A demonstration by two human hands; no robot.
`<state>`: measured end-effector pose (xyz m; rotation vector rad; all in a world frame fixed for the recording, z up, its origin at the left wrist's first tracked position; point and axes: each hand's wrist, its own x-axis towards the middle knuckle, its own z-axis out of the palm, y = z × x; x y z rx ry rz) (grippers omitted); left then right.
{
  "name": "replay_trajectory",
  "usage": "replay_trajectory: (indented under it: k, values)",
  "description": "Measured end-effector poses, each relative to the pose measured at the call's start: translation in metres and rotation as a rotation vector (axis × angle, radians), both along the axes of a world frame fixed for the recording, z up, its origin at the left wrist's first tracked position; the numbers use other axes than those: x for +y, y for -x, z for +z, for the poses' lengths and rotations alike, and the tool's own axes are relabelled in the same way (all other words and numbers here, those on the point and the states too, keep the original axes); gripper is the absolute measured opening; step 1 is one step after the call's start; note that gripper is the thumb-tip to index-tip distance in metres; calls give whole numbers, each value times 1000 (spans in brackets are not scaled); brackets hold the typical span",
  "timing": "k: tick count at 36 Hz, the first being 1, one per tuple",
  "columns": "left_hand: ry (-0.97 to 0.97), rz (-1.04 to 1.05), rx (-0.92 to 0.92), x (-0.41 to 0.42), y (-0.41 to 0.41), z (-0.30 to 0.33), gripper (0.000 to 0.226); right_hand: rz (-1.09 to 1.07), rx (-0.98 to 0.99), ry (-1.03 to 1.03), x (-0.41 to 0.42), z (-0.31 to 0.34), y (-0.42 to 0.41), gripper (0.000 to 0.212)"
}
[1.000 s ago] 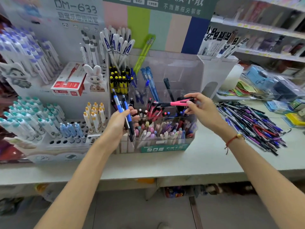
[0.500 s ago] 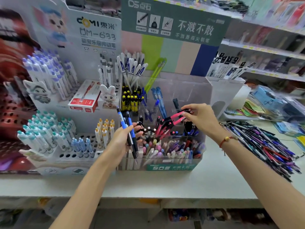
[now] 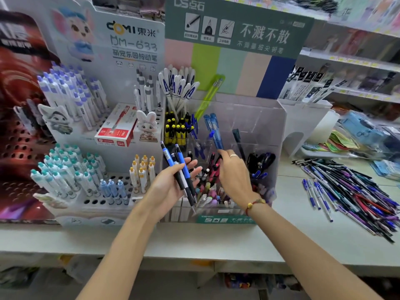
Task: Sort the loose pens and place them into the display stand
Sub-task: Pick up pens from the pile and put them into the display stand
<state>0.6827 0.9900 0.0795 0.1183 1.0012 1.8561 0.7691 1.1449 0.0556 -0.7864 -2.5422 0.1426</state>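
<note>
My left hand (image 3: 166, 188) grips a bundle of blue and black pens (image 3: 179, 167), held upright just in front of the clear display stand (image 3: 259, 126). My right hand (image 3: 234, 178) reaches into the stand's middle row, its fingertips pinching a pink pen (image 3: 215, 168) that stands tilted among red pens there. The hand hides the pen's upper end. A big pile of loose pens (image 3: 357, 191), blue, purple, red and black, lies on the counter to the right.
A white tiered stand (image 3: 93, 191) with capped pens and a red box (image 3: 116, 128) stands to the left. Yellow-capped pens (image 3: 175, 131) and white pens fill the clear stand's back-left. A white holder (image 3: 303, 118) and packets sit at the back right. The counter edge (image 3: 194, 256) runs in front.
My right hand has lowered the pink pen from level above the stand down into the red-pen compartment. The left hand's bundle stays put. The view has tilted upward.
</note>
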Motion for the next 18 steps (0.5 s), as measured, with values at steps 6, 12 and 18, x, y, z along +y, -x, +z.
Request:
replay_trajectory:
  k: [6,12,18]
  values:
    - [33,-37,88,-1,-9,-4,24,51,-116,-171,-4,-21,-8,73]
    - [14,-57,73,-1,-12,-4,25,181,-228,-129,1,-20,-25,73]
    - [182,-189,290,6,-21,-6,24,79,274,320,-19,2,-27,40]
